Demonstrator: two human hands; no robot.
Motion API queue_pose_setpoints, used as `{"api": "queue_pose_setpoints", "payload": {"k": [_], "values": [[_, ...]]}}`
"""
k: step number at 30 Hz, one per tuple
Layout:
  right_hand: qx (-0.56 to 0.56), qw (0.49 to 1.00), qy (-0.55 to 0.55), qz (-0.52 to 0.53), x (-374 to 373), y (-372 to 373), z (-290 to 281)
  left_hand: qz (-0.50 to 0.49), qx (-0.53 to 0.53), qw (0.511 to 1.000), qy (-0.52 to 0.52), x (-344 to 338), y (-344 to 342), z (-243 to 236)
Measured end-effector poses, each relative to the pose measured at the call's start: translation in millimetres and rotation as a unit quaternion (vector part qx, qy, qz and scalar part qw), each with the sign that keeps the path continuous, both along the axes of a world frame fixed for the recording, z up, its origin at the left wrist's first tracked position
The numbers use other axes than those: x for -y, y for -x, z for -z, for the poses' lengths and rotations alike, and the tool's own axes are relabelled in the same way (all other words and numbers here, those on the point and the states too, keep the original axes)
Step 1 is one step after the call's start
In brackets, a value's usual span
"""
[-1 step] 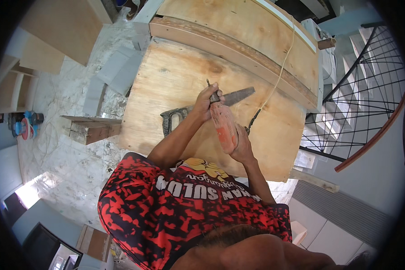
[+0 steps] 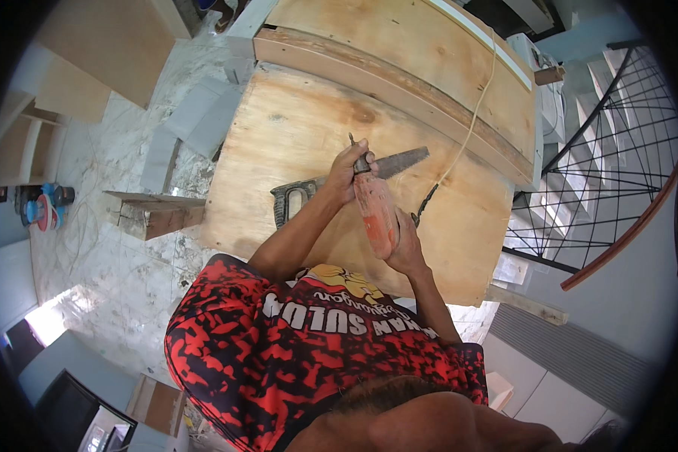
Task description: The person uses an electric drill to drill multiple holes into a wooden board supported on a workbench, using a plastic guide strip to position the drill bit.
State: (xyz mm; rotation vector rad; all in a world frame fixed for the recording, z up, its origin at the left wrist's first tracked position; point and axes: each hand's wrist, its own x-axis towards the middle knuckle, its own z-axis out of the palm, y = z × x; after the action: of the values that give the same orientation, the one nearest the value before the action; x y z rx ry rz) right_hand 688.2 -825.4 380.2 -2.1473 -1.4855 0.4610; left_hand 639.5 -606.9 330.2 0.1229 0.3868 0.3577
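2 hands are holding a worn red power tool above the plywood-topped desk, in front of the person's red and black shirt. The tool is slanting, its bit pointing away from the body and a little to the left, its rounded rear end facing back toward the person.

The left hand is closing its grip around the dark chuck at the front, the fingers curling snugly about it. The right hand is gripping the tool farther back, on its right side; that grip is wrapping the body closely (some of its fingers are hiding from view, so I cannot tell how each is sitting).

Under the tool and the left forearm, a handsaw is lying on the desk, its black handle to the left and its blade showing to the right; whether the tool is touching it I cannot tell. A pale cord is running down over the raised wooden panel at the far side, and its black sleeve is ending just beside the right hand. To the left, a wooden plank is jutting out by the desk's edge.
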Motion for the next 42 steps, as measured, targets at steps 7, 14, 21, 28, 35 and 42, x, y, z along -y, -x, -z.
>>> {"api": "queue_pose_setpoints", "payload": {"k": [7,14,21,28,35,42], "values": [[-0.086,0.996,0.016,0.014,-27,16,-48,0.001,0.014,1.0,-0.019,4,13,-5],[-0.173,0.985,0.012,0.01,-27,17,-47,0.001,-0.009,1.0,-0.028,7,14,-11],[0.005,1.0,0.008,0.02,26,-4,34,-0.026,-0.006,0.998,0.048,10,18,-1],[0.051,0.995,-0.055,-0.06,1,8,1,-0.033,0.0,0.998,-0.044,8,23,-22],[0.025,0.999,-0.021,-0.036,-7,12,-6,-0.022,0.02,0.998,-0.061,4,20,-23],[0.127,0.985,-0.12,-0.008,1,14,6,-0.009,-0.037,0.992,-0.124,5,20,-17]]}}
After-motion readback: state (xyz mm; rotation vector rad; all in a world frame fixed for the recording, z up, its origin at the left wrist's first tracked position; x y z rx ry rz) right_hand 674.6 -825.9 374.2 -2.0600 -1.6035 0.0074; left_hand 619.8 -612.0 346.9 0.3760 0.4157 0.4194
